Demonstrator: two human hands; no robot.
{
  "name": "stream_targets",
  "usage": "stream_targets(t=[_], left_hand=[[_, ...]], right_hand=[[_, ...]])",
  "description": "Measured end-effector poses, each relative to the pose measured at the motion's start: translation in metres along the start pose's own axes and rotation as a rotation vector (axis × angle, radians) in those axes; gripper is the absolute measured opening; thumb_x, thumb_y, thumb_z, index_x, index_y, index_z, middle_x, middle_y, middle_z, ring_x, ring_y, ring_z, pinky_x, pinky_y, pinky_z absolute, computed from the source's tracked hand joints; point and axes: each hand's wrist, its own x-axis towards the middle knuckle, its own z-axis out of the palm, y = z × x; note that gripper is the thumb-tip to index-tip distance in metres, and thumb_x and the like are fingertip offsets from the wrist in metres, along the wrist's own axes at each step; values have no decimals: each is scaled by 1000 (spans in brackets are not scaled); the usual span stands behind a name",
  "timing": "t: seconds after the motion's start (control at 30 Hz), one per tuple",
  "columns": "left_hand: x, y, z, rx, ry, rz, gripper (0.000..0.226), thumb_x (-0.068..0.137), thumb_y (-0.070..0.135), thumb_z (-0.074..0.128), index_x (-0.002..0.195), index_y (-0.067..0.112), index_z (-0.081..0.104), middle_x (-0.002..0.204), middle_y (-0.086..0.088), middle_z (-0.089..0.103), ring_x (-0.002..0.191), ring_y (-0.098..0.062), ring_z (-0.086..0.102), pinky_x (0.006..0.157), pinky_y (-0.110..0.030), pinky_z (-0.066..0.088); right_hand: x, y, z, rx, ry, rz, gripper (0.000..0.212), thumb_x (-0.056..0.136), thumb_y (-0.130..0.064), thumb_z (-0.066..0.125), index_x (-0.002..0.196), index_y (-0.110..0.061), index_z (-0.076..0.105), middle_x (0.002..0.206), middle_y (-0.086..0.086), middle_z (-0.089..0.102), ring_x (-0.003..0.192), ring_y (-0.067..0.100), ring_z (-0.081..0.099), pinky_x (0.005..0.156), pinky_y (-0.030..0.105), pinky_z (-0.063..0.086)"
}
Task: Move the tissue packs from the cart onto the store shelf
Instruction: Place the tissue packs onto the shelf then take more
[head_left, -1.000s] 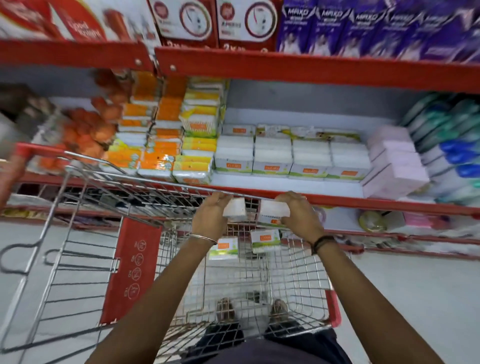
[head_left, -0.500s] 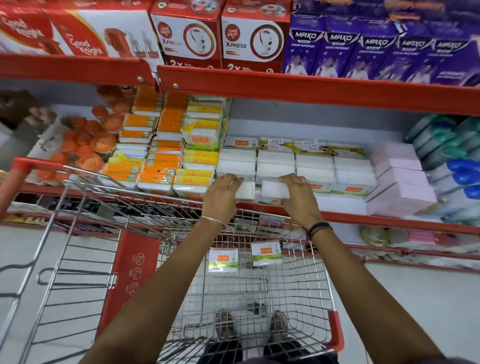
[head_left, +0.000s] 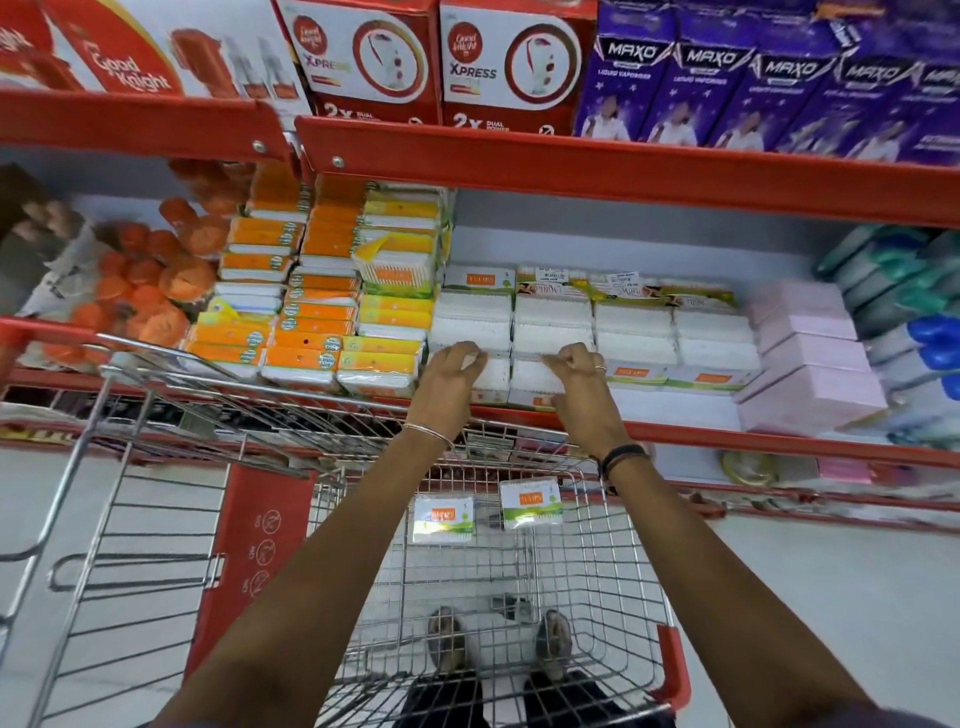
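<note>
White tissue packs (head_left: 535, 376) are being pressed onto the shelf (head_left: 675, 434) front by both hands, left (head_left: 451, 371) and right (head_left: 576, 376), each clamped on one; two packs (head_left: 443, 518) in the cart (head_left: 613, 571) should be fetched next.

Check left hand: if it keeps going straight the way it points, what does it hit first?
The left hand points into the shelf, fingers on a white tissue pack at the front edge. Going straight on, it would likely push that pack into the white stacks right behind; any gap between them is hard to judge.
</note>
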Motion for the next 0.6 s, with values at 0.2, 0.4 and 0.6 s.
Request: stream_targets(t=[0.2, 0.4, 0.6], left_hand=[[-6, 4, -1, -26, 58, 60, 51, 60, -17, 73, 108, -4, 62, 112, -25, 64, 105, -42, 60, 93, -58, 45], [-45, 5, 16, -136, 265, 114, 28, 82, -3, 56, 109, 5, 57, 113, -19, 62, 108, -31, 54, 90, -43, 43], [-93, -11, 73, -122, 129, 98, 26, 83, 9, 42, 103, 8, 60, 105, -15, 66, 97, -24, 48, 82, -40, 39]], right_hand=[[-19, -3, 2, 26, 61, -43, 52, 85, 1, 55, 134, -10, 42, 132, 13, 43, 123, 29, 37, 96, 38, 48], [-70, -2, 23, 116, 143, -123, 27, 94, -16, 50, 120, -11, 54, 120, 11, 56, 110, 23, 51, 88, 27, 44], [-103, 36, 81, 107, -82, -3, 26, 94, -15, 50, 120, -10, 53, 121, 12, 55, 107, 28, 54, 89, 41, 49]])
